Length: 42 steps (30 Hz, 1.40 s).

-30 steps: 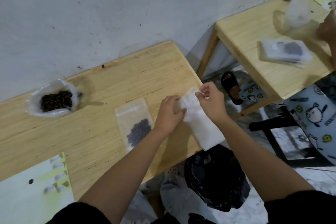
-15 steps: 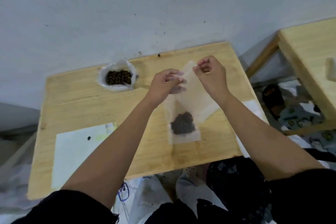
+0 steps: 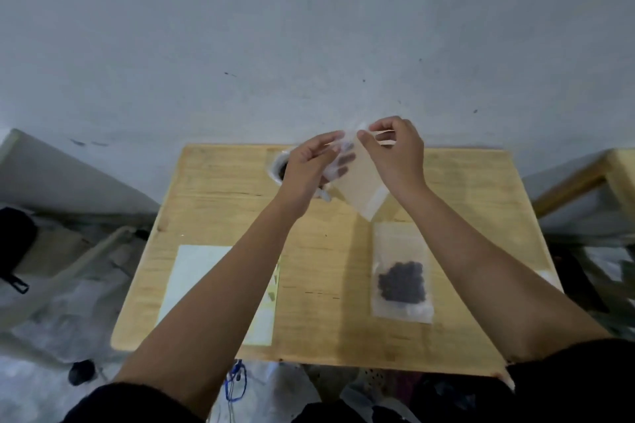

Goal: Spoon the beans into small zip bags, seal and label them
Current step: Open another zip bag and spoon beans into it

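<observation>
An empty clear zip bag is held up over the far middle of the wooden table. My left hand and my right hand both pinch its top edge, fingers spreading the mouth. A filled zip bag with dark beans lies flat on the table's right part. The open plastic bag of beans sits at the far edge, mostly hidden behind my left hand. A sheet of labels lies at the near left, partly under my left forearm. No spoon is visible.
A grey wall rises directly behind the table. A second wooden table stands at the right edge. Plastic bags and dark clutter lie on the floor at the left and below the near table edge.
The view has swung to centre on the table. My hands have lifted the empty bag higher and farther, toward the bean bag, apart from the filled bag lying on the table.
</observation>
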{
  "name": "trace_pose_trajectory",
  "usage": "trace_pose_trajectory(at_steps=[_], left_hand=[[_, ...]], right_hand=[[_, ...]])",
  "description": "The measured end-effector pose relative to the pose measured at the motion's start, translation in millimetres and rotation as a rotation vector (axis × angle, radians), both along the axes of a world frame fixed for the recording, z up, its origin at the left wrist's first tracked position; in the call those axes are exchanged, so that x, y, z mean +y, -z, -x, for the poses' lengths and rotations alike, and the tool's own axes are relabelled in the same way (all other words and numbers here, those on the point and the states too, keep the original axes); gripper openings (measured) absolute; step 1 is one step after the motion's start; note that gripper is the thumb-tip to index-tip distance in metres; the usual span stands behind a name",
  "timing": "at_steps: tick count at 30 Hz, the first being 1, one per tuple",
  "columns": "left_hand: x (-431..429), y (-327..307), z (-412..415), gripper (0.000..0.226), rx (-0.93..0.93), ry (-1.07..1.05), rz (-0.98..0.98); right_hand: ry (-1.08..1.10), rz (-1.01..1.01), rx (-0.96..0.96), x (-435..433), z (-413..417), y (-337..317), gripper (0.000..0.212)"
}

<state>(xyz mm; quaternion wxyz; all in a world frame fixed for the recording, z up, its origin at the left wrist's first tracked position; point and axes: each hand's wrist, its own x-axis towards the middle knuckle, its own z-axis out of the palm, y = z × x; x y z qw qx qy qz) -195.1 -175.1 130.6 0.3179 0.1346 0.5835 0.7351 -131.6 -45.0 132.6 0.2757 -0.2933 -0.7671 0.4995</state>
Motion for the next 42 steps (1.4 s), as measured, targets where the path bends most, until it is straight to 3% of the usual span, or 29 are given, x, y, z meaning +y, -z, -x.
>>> trace_pose_trajectory(at_steps=[20,42], left_hand=[[-4,-21,-1,0.039,0.164,0.073,0.008],[14,-18,-20,0.043,0.306,0.057,0.002]], right_hand=[[-0.145,0.510,0.051,-9,17,-40,0.013],[-0.185,0.617,0.094,9,-10,-43,0.014]])
